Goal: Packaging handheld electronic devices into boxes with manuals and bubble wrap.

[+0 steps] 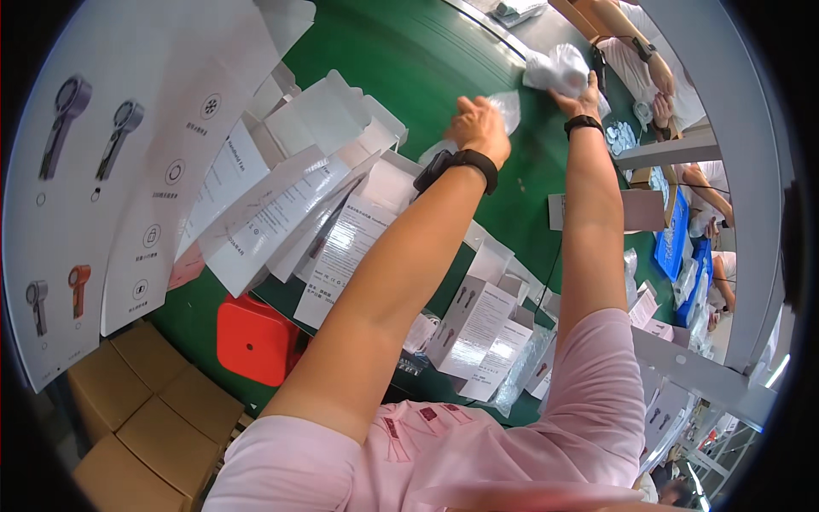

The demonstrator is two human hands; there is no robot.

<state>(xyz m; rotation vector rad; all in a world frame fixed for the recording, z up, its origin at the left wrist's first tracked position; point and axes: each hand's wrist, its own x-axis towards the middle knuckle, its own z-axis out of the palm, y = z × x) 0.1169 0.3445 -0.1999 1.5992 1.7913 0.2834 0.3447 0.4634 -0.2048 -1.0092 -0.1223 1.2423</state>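
Note:
My right hand [579,101] is stretched far over the green table, its fingers around a white item in clear plastic wrap [559,68]. My left hand [479,135] is a little nearer and to the left. Its fingers are curled on a clear plastic bag [507,111], which shows on both sides of the hand. The bag's contents cannot be made out. Just left of my left wrist stand several opened white printed boxes [341,247] with raised flaps. A grey-white box [607,212] lies beside my right forearm.
A large printed box [128,171] fills the left side. Below it are brown cartons [153,410] and a red stool [256,340]. More white boxes [473,328] stand between my arms. At right are a grey metal frame [674,149], blue trays [674,235] and other people's arms [631,34].

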